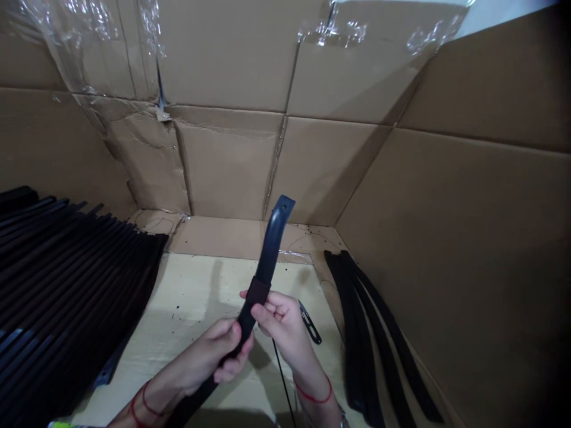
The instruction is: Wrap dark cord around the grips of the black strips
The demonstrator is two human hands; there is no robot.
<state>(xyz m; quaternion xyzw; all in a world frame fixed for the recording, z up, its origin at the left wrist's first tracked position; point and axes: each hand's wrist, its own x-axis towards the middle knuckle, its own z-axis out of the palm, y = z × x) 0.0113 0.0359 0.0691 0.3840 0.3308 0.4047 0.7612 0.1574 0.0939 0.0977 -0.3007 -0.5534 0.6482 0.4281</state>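
Note:
A long, dark curved bar (270, 249) slants up from the bottom edge, its glossy bare end bent and flattened with a small hole. Below that end a matte black sleeve (257, 291) is wrapped around it. My left hand (225, 348) is closed around the sleeved part lower down. Just above, my right hand (285, 327) pinches the sleeve near its upper edge, thumb on top and fingers partly hidden behind. A thin black cord (283, 374) runs down from beneath my hands; where it starts is hidden.
Many dark strips (66, 285) lie piled at left. Several black strips (379, 339) lie at right. A small black cutting tool (309, 324) with slots rests beside my right hand on the pale board (191, 297). Taped cardboard walls (232, 160) stand behind and at right.

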